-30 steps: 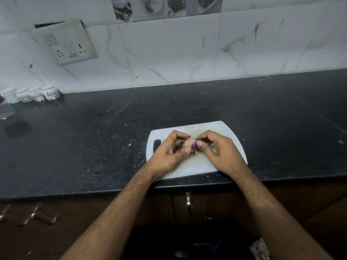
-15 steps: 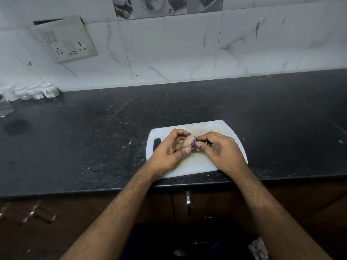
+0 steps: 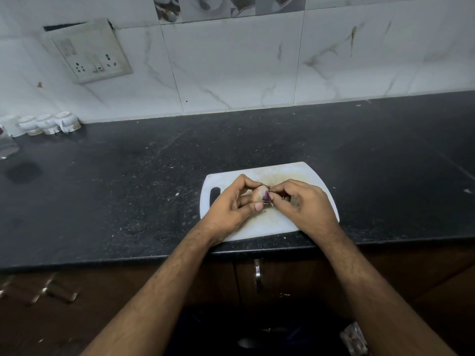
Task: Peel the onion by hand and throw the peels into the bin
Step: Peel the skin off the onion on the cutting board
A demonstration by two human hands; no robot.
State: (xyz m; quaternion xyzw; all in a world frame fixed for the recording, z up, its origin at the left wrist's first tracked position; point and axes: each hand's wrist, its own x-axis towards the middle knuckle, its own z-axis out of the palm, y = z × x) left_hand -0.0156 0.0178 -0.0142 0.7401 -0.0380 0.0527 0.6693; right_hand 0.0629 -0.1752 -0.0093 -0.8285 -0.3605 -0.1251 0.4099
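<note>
Now I see both of my hands over a white cutting board (image 3: 288, 173) that lies near the front edge of a dark counter (image 3: 128, 191). My left hand (image 3: 231, 205) holds a small onion (image 3: 259, 194) just above the middle of the board. Its fingers are curled round the far side of the onion, and its thumb (image 3: 253, 207) lies along the near side. The onion looks pale, with a bit of purple (image 3: 266, 196) showing on its right side. My right hand (image 3: 300, 204) sits just beside the onion, and its fingertips touch that purple spot. The fingers of that hand are bent and pressed close together, and they seem to pinch a bit of skin there, but the piece is too small for me to be sure. The board has a dark handle slot (image 3: 215, 196) on its left side and some brownish marks near the top. At the far left of the counter, next to the wall, a few small white cups (image 3: 48, 123) lie in a row, with a clear glass (image 3: 7, 147) near them. A switch plate (image 3: 88, 51) is on the tiled wall (image 3: 231, 68) above them. Below the counter I can see a brown cupboard door with a metal handle (image 3: 257, 274).
</note>
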